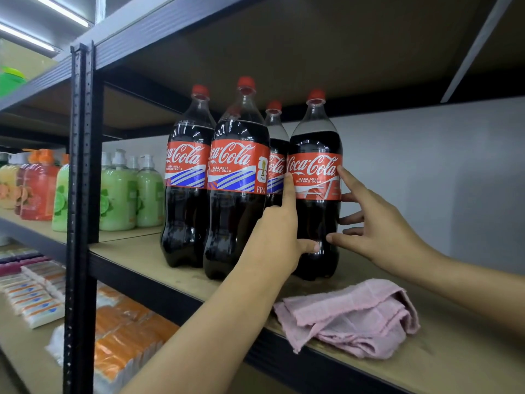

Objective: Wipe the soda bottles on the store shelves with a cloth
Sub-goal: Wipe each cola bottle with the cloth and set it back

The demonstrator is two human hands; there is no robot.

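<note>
Both hands are on the rightmost bottle [315, 177], which stands upright near the front of the shelf [170, 277]. The left hand [277, 237] wraps it from the left, index finger up along the label edge, thumb across the lower body. The right hand [369, 220] comes in from the right, fingers spread and barely bent, tips touching the side, thumb low on the front. So it's a cupping hold on the left and a loose, flat-fingered steadying touch on the right.

The cloth [349, 317] is in neither hand. It lies crumpled on the shelf's front edge, just in front of the bottle, one corner hanging over.

My read: this bottle is being set or squared up, label forward. To do it well, keep the base flat, turn it rather than tilt it, and watch the neighbour just to its left, because these tall bottles stand close enough to topple one another. Then one hand should take the cloth while the other holds the bottle firm.

Count time. Bottles: four clearly seen, red caps, three in front and one behind, with a hint of another cap glimpsed through the second bottle; I can't be sure. Cloths: one. Hands: two. In the bay to the left stand pump bottles [147, 191], too overlapped to count.
</note>
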